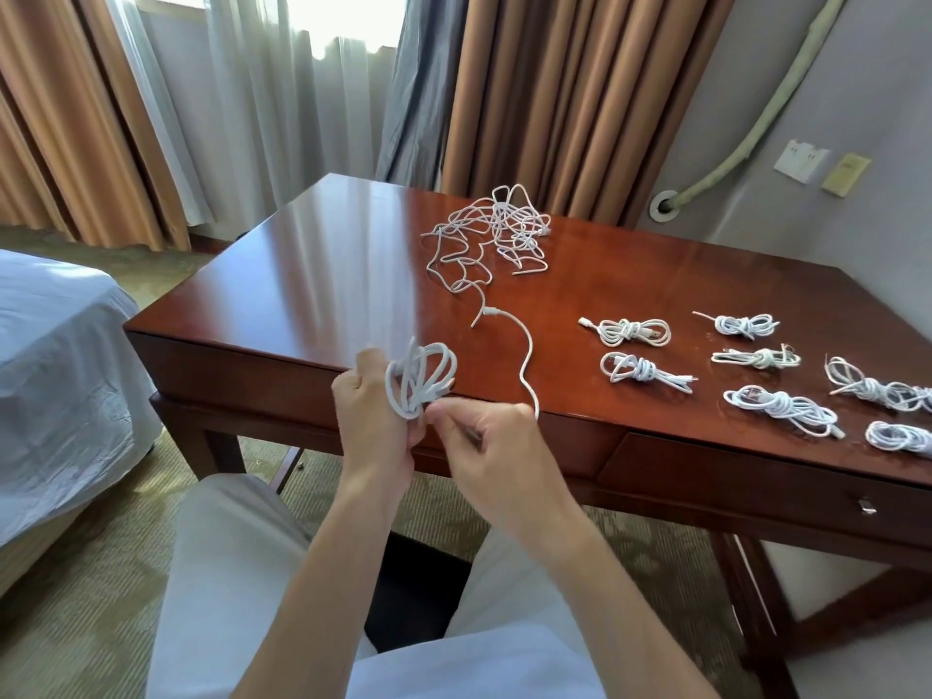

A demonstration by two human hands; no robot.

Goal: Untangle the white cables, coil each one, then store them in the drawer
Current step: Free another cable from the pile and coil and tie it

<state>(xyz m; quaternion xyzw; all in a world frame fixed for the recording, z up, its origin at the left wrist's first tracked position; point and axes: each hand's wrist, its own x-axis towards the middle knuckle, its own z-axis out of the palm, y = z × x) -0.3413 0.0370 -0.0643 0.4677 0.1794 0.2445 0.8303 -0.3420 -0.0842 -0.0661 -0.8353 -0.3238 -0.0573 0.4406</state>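
Observation:
My left hand [370, 421] grips a white cable coil [421, 378] of several loops, held just in front of the desk's near edge. My right hand [484, 441] pinches the same cable's free strand [527, 363], which runs up over the desk top toward a tangled pile of white cables [491, 234] at the back middle. Several finished coiled cables [635, 333] lie in rows on the right side of the desk. The drawer [746, 481] under the desk's right front is shut, with a small metal pull [866, 506].
The glossy red-brown wooden desk [312, 254] stands against a grey wall with curtains behind it. A bed with a pale sheet [55, 355] is at the left. My legs in light trousers [242, 572] are below the hands, over patterned carpet.

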